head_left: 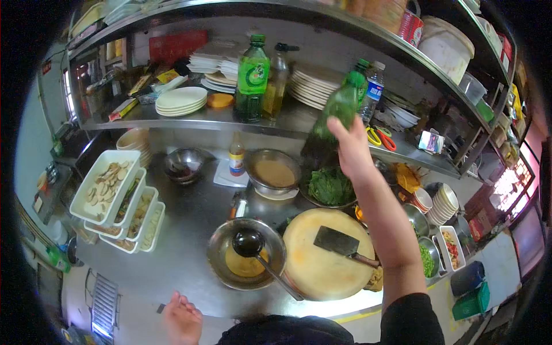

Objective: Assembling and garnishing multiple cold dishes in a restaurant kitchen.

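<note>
My right hand (351, 144) is shut around a green plastic bottle (330, 116) with a green cap and dark liquid inside. The bottle leans, cap up, before the shelf edge and above a bowl of leafy greens (331, 185). Low at the front edge of the steel counter (181, 258), my left hand (183, 319) holds nothing, its fingers loosely bent. Between the hands stands a steel bowl (215, 269) with yellowish liquid. A ladle (248, 242) with dark liquid in its cup rests in it. To its right a cleaver (336, 240) lies on a round chopping board (310, 276).
White trays (142, 215) of sliced food are stacked at left. A strainer bowl (274, 170) and a sauce bottle (236, 159) stand behind. The steel shelf (194, 124) overhangs the counter, bearing plates (181, 101), a labelled green bottle (253, 82) and scissors (386, 140). Bowls (444, 202) stand at right.
</note>
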### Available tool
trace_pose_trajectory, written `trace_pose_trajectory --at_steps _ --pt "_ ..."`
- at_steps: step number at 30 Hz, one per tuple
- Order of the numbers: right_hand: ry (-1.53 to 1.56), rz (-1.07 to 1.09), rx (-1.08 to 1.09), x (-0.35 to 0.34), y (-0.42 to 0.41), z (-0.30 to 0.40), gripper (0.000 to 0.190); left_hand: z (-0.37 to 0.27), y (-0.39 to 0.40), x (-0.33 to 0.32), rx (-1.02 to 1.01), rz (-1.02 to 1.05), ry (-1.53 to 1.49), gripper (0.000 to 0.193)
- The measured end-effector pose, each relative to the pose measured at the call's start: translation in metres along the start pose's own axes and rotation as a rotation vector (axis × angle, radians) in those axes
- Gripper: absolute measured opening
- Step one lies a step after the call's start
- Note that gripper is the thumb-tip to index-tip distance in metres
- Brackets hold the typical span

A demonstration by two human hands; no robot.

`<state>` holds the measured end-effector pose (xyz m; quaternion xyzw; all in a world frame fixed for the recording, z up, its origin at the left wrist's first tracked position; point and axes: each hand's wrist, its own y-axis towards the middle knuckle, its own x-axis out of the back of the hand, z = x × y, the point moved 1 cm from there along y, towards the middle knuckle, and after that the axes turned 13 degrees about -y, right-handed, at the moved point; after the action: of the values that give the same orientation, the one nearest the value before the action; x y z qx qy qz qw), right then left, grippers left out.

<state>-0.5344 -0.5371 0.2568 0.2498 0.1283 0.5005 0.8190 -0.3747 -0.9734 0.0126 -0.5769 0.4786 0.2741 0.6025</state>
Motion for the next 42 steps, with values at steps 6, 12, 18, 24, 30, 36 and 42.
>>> trace_pose_trajectory --at_steps 6,12,18,24,30,36,42 --pt "-0.064 -0.146 -0.202 -0.058 0.082 -0.019 0.064 -0.019 0.01 0.037 -0.031 0.018 -0.036 0.018" --pt "-0.27 -0.386 0.122 -0.069 0.123 -0.012 0.076 -0.05 -0.002 0.072 -0.126 0.067 -0.174 0.024" --pt "-0.685 -0.561 0.401 -0.065 0.137 -0.049 0.067 -0.056 0.006 0.068 -0.145 0.0 -0.138 0.022" --pt "-0.466 -0.332 0.48 -0.123 0.101 -0.035 0.06 -0.055 0.025 0.061 -0.102 -0.043 -0.015 0.019" --pt "-0.572 -0.271 0.428 -0.133 0.102 -0.05 0.071 -0.065 0.03 0.06 0.14 0.285 -0.108 0.029" --pt "-0.664 -0.266 0.243 -0.11 0.121 -0.073 0.059 -0.052 0.037 0.049 0.253 0.311 -0.116 0.025" --pt "-0.469 -0.208 0.183 -0.106 0.087 -0.055 0.05 -0.044 0.033 0.046 0.16 0.238 -0.024 0.025"
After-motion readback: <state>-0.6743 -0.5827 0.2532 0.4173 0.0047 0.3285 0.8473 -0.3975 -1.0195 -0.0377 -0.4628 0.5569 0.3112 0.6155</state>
